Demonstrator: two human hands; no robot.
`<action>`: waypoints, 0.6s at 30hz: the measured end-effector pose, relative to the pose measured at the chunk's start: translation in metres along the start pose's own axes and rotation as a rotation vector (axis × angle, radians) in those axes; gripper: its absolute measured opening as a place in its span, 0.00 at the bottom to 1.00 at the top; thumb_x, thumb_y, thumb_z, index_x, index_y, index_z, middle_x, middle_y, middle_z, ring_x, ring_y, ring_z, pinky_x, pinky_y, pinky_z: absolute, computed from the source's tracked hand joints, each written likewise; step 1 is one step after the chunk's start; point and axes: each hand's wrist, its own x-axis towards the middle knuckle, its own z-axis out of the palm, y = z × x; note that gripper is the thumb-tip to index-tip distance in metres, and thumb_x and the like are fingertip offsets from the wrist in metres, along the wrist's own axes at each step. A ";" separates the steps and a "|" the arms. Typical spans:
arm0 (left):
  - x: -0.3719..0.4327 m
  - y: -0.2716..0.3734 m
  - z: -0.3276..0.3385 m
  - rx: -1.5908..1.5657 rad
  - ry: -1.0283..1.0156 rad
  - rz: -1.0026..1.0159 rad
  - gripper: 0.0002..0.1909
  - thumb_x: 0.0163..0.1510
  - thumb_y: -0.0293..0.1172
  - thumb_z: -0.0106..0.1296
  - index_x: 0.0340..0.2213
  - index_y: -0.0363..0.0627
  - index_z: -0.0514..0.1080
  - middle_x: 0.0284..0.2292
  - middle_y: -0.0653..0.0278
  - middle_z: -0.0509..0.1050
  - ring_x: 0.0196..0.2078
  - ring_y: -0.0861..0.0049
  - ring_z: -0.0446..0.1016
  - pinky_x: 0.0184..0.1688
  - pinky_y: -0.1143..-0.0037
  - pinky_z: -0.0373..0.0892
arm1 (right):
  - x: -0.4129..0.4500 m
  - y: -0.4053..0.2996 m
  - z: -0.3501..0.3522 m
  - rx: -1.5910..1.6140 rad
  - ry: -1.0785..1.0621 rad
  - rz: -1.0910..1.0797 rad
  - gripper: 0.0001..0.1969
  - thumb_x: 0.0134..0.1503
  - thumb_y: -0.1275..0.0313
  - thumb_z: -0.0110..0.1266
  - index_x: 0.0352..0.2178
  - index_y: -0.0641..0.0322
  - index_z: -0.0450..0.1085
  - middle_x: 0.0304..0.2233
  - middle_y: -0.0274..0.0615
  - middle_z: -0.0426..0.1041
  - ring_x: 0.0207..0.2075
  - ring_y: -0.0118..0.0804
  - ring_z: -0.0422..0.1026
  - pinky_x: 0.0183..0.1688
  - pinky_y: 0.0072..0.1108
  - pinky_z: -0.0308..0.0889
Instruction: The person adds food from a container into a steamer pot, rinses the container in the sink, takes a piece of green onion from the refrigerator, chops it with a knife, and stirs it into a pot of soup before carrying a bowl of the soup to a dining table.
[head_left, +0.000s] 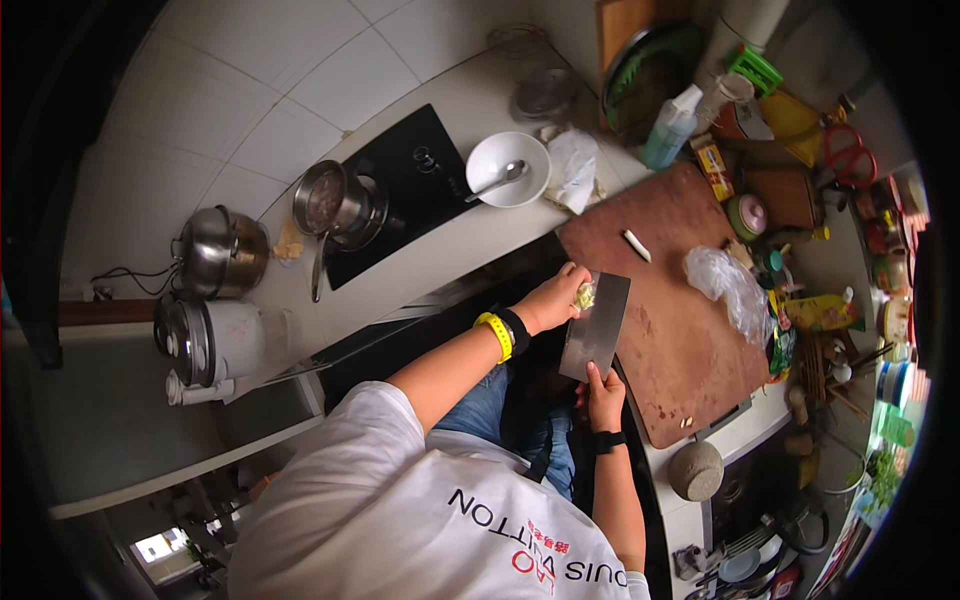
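Observation:
My right hand (606, 394) grips a metal cleaver (600, 326) near its lower end, with the broad blade lying flat side up over the near edge of a brown cutting board (675, 330). At the upper end of the blade, my left hand (559, 295) holds a small heap of pale green chopped vegetable (584, 296) against the metal. A short white stalk piece (637, 245) rests on the board beyond the blade. The cleaver's handle is mostly hidden by my right hand.
A white bowl (508, 169) with a spoon stands beside the black cooktop (397, 195), which bears a saucepan (322, 199). A clear plastic bag (727, 289) lies on the board's far side, near jars and packets. A round stone (695, 471) sits past the board's lower corner.

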 end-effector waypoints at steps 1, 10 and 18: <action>-0.009 -0.008 -0.019 0.004 0.034 -0.013 0.26 0.37 0.14 0.56 0.39 0.40 0.60 0.40 0.56 0.62 0.39 0.66 0.68 0.39 0.74 0.69 | 0.000 -0.007 0.016 -0.011 -0.034 -0.003 0.12 0.55 0.63 0.53 0.30 0.64 0.68 0.14 0.35 0.67 0.10 0.23 0.62 0.12 0.15 0.57; -0.119 -0.087 -0.224 -0.060 0.492 -0.104 0.25 0.36 0.11 0.56 0.36 0.43 0.60 0.33 0.65 0.62 0.29 0.81 0.67 0.31 0.80 0.68 | 0.026 -0.066 0.219 -0.245 -0.445 -0.112 0.12 0.55 0.65 0.53 0.31 0.64 0.70 0.13 0.33 0.67 0.10 0.20 0.61 0.12 0.14 0.57; -0.168 -0.151 -0.355 -0.134 0.632 -0.163 0.26 0.34 0.16 0.60 0.36 0.41 0.62 0.29 0.65 0.65 0.27 0.82 0.66 0.29 0.80 0.66 | 0.015 -0.132 0.363 -0.327 -0.629 -0.094 0.13 0.57 0.63 0.50 0.32 0.64 0.68 0.13 0.34 0.66 0.09 0.22 0.60 0.11 0.14 0.58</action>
